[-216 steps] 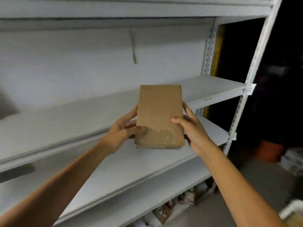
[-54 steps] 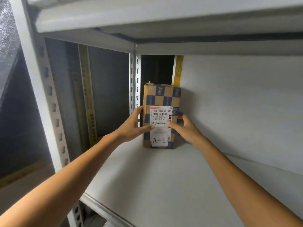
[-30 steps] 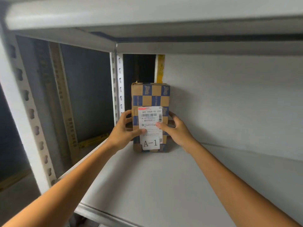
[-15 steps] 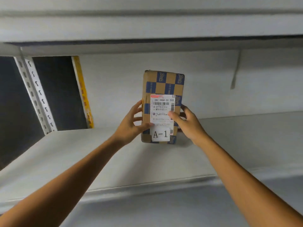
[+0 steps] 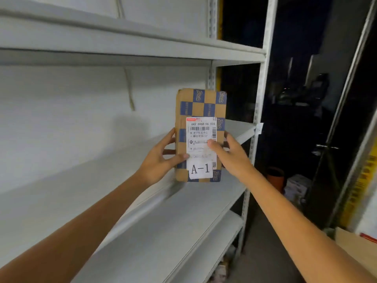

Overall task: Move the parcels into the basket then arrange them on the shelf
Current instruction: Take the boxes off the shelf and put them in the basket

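Head: left hand, right hand curled around parcel

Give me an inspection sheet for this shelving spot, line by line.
Surface: white metal shelf, several tiers.
Job's things: checked brown-and-blue cardboard parcel labelled A-1, upright at the shelf's front edge; basket not seen.
Clutter: orange round container and white box on the floor beyond.
Grippers: left hand and right hand grip the parcel's sides.
Cables: thin pale strip on the back wall; cannot tell what it is.
Surroundings: dark room at right.
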`<state>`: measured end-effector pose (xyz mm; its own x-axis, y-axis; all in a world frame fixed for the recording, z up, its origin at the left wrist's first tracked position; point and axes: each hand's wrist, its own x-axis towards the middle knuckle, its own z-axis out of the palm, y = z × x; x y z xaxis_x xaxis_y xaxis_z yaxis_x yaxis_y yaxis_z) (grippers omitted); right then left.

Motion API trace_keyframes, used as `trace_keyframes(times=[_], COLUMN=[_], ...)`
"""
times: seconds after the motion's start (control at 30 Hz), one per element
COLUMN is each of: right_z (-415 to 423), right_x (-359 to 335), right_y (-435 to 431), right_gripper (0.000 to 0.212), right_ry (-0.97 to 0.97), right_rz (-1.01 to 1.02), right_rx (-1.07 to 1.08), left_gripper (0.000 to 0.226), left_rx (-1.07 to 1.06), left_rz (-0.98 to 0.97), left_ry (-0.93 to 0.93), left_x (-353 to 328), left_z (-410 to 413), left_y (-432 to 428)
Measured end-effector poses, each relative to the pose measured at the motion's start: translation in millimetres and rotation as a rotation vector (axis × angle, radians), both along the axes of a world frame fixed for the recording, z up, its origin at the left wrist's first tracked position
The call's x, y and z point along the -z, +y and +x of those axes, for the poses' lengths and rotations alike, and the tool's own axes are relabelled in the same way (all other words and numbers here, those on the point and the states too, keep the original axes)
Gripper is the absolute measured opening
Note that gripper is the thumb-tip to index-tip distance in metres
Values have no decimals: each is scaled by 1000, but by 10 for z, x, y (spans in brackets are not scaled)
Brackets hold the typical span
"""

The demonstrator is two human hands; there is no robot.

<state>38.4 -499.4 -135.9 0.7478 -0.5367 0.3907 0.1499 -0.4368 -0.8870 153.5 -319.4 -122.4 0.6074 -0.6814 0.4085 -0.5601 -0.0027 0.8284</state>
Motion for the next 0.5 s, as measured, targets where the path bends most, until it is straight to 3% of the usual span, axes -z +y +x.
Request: trace_keyframes(times=[0.33,0.5], right_z=[-1207,-1953], right_x=[405,923], right_y=[-1013,-1109], right_gripper=[62,49], right_ry=[80,167], right_rz=[46,85], right_rx=[514,731], left_gripper=[71,62], left_rx=[519,676], left_rz=[66,227], left_ry=[175,232], left_x=[425,949], left_z=[-493,-1194], left_y=[-1845,-2532])
